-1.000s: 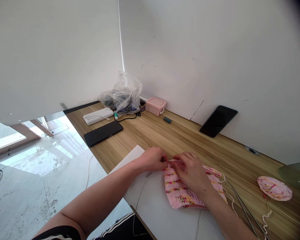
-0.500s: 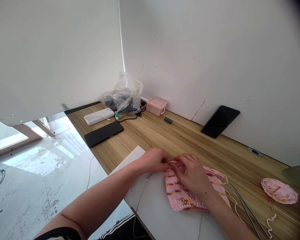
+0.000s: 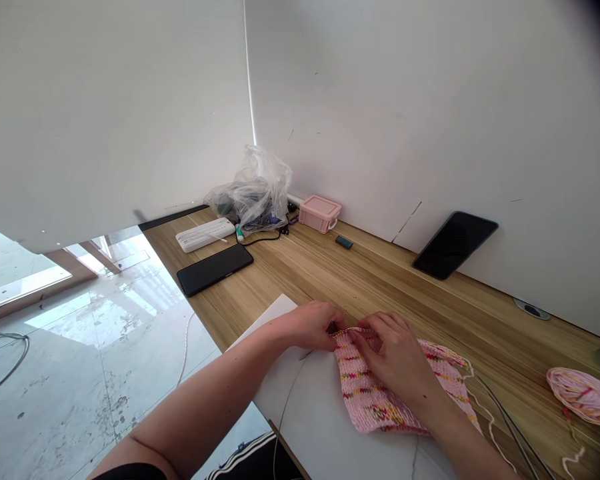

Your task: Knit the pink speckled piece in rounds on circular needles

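Observation:
A pink knitted piece [image 3: 375,400] with coloured flecks lies on a white board [image 3: 310,407] at the near edge of the wooden desk [image 3: 380,273]. My left hand [image 3: 314,325] pinches the top left corner of the knitting, fingers closed on a thin needle there. My right hand [image 3: 397,360] rests on the fabric, its fingertips pinched at the same top edge. A strand of yarn [image 3: 485,413] runs from the piece toward a pink yarn ball [image 3: 585,396] at the far right.
Two black phones are here: one flat [image 3: 215,269], one leaning on the wall [image 3: 455,244]. A white power bank [image 3: 205,234], a plastic bag [image 3: 253,190], a pink box [image 3: 320,213] and a small dark cap [image 3: 344,243] sit at the back. The desk's left edge drops to the floor.
The view has shifted a little, so everything sits slightly further right and lower in the picture. Both hands stay pinched at the knitting's top edge.

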A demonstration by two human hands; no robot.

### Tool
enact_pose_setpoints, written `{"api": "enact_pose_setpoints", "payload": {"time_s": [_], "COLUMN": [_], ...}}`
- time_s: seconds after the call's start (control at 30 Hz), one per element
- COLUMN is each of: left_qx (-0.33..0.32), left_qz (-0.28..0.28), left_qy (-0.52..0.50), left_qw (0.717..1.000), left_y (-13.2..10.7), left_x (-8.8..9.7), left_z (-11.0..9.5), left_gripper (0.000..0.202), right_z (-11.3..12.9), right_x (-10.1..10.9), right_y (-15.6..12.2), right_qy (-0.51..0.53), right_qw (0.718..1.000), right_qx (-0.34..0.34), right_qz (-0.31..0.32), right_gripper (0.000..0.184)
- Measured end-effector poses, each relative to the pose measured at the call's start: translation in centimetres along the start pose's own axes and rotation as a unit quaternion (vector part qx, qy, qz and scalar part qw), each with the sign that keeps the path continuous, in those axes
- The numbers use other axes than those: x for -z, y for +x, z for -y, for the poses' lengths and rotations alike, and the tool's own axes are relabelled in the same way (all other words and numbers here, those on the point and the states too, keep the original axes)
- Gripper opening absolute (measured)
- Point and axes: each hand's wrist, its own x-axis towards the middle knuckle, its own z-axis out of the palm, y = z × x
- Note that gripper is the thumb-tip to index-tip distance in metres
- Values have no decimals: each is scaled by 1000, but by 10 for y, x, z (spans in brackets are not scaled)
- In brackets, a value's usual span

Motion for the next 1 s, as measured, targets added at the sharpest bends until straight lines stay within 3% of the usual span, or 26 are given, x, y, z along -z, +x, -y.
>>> {"api": "enact_pose_setpoints", "payload": {"time_s": [0.4, 0.67, 1.0], "left_qx": [-5, -47, -46], "left_qz": [2, 46, 56], "left_qy": [0, -17, -21], "left_qw": [1000, 998, 997], "left_y": [0, -5, -5], "left_x": [-1, 9, 9], "left_z": [0, 4, 4], "left_gripper": [18, 27, 31], "right_z": [8, 7, 7], "right_x": [0, 0, -1], "right_y": [0, -1, -1], "right_qy": [-39, -41, -41], "right_qw": [999, 999, 999], "right_qx": [16, 16, 13], "right_qz": [-19, -16, -15], "right_gripper": [22, 24, 26]}}
